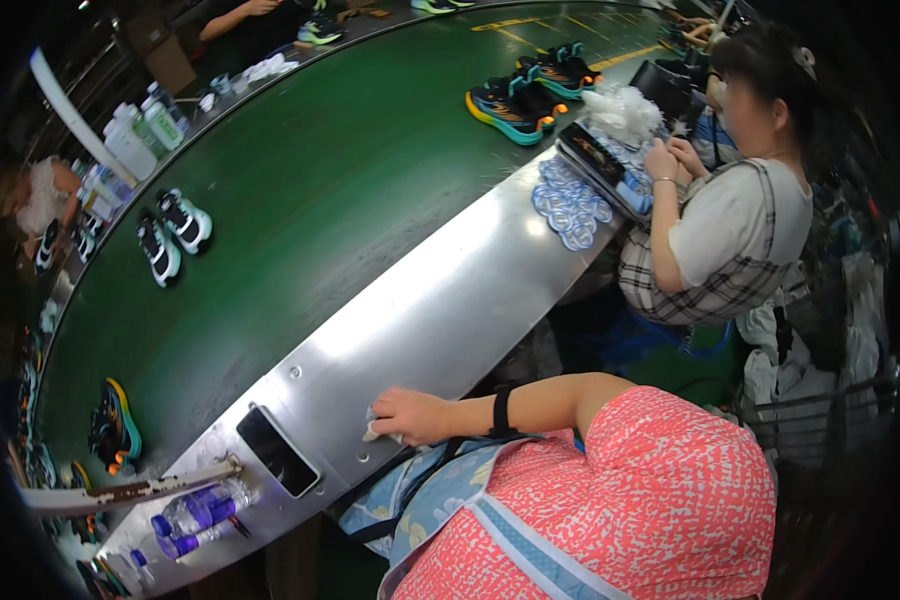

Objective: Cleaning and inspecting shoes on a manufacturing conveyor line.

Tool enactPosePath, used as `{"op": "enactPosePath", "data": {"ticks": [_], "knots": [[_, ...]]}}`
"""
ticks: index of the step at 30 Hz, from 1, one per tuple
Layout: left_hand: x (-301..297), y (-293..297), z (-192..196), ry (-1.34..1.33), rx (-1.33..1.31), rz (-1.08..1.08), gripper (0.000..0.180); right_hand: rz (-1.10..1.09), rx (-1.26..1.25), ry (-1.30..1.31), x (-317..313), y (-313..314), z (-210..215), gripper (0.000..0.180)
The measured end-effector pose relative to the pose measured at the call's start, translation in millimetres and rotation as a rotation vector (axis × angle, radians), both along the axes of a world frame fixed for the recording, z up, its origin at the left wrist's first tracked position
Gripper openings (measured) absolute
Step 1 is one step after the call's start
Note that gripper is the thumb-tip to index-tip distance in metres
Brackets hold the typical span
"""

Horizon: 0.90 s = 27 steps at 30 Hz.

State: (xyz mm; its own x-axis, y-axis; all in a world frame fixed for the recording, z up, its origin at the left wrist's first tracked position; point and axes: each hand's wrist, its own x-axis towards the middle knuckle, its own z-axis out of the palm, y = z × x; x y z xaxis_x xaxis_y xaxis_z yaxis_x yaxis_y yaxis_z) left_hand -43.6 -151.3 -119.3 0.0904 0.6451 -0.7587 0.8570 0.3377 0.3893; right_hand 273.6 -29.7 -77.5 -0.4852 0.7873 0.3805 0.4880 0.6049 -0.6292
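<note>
A small crumpled white cloth is seen at lower centre of the frame, pressed onto the brushed steel ledge of the desk under one hand. Which hand it is cannot be told for sure; from the way the forearm enters, it is judged the right. The grip is curled, fingers pressed together over the cloth, only a white corner showing at the fingertips. The other hand is not in view.

The cloth is judged light, soft, limp, not fragile; it would bunch rather than slide, and is best taken by a pinch at the free corner or gathered in the palm. The steel ledge looks smooth and slippery, so the cloth would be dragged easily across it.

Edges: the near rim of the ledge runs just below the hand, and a drop-off there is likely. A black rectangular phone-like slab lies near, to the left. Purple-tinted clear plastic bottles lie further lower left. Open steel is left toward upper right, up to a stack of blue round discs. The green conveyor belt borders the far side, carrying white-and-black sneakers.
</note>
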Motion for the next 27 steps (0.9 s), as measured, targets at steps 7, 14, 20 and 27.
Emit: {"op": "enactPosePath", "data": {"ticks": [7, 14, 20, 27], "knots": [[20.0, 27.0, 16.7, 0.005, 0.043, -0.092, 0.058, -0.054, 0.061, 0.024, 1.2, -2.2, -5.9, 0.027], [17.8, 41.7, 47.7, 0.058, 0.084, -0.147, 0.056, -0.027, 0.058, 0.034, 6.1, -1.3, -8.9, 0.026], [79.2, 67.1, 102.1, -0.243, 0.413, -0.057, 0.037, 0.058, -0.144, 0.21, 12.3, 9.8, -5.6, 0.019], [224.5, 114.7, 97.9, -0.415, 0.819, -0.635, 0.059, -0.201, -0.237, 0.089, 150.5, 120.8, 38.0, 0.024]]}}
